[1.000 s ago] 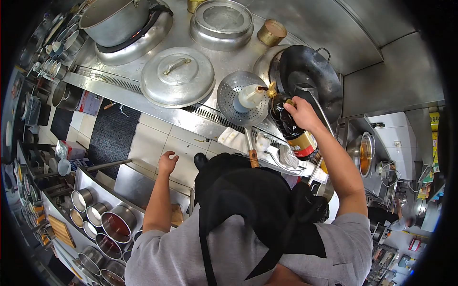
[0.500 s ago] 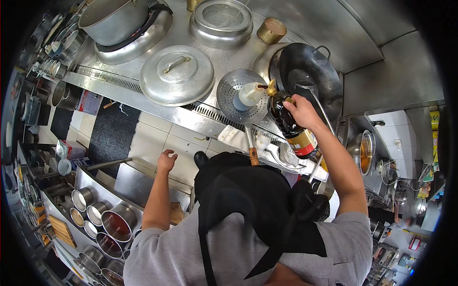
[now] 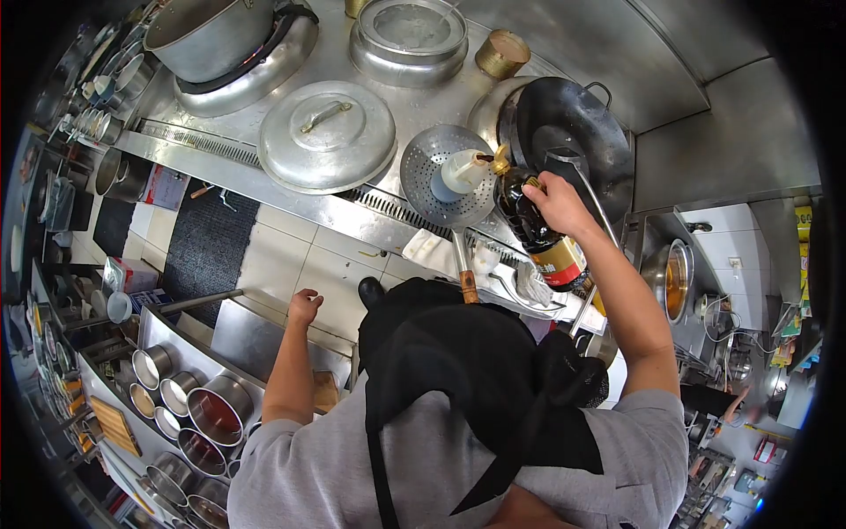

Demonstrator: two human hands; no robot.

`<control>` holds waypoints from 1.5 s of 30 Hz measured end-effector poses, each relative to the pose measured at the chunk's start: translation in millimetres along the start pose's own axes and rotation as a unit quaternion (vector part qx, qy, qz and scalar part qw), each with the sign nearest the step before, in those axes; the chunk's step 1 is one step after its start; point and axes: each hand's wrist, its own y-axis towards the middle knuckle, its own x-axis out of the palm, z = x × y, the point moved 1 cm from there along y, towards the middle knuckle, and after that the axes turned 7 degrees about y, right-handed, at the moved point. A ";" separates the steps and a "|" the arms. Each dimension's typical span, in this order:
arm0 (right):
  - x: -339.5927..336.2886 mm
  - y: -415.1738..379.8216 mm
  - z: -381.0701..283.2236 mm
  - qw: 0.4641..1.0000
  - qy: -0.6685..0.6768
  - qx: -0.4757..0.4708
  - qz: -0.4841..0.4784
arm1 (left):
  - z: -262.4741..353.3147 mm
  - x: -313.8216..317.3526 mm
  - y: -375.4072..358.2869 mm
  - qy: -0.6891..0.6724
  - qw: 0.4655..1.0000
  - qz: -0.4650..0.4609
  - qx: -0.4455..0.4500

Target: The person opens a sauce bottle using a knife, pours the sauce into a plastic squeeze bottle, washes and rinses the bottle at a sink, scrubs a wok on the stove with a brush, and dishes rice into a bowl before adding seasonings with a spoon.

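Note:
My right hand (image 3: 561, 205) grips the large soy sauce bottle (image 3: 530, 219) by its upper side, tilting it so its neck points to the upper left. The bottle has dark contents, a yellow flip cap and a red-and-gold label. Dark liquid shows where its spout meets the mouth of a translucent plastic bottle (image 3: 462, 174). That smaller bottle sits in a perforated strainer (image 3: 425, 197) with a wooden-ended handle. Away from the counter, over the floor, my left hand (image 3: 304, 306) hangs with loosely bent fingers, holding nothing.
A black wok (image 3: 564, 115) with a ladle in it stands right of the strainer. A domed metal lid (image 3: 327, 139) lies left of it, with a large pot (image 3: 210, 40) beyond. Several sauce pots (image 3: 218, 411) stand at lower left. A white cloth (image 3: 432, 253) lies on the counter edge.
The soy sauce bottle and my right hand have barely shifted. My left hand has dropped slightly, its fingers a little more curled.

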 end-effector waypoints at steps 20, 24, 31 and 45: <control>3.9 2.9 3.8 1.000 0.004 -0.005 -0.001 | -33.5 17.7 -10.8 -0.154 0.977 -0.069 -0.129; 2.5 1.7 1.8 1.000 0.001 -0.009 0.003 | -27.6 17.5 -1.9 -0.138 0.978 -0.094 -0.124; -0.3 -0.3 2.4 1.000 0.003 -0.007 0.002 | -28.6 21.8 -4.2 -0.157 0.979 -0.058 -0.119; -2.5 -1.8 -0.8 1.000 0.004 -0.005 0.003 | -31.0 19.2 -4.4 -0.139 0.979 -0.084 -0.126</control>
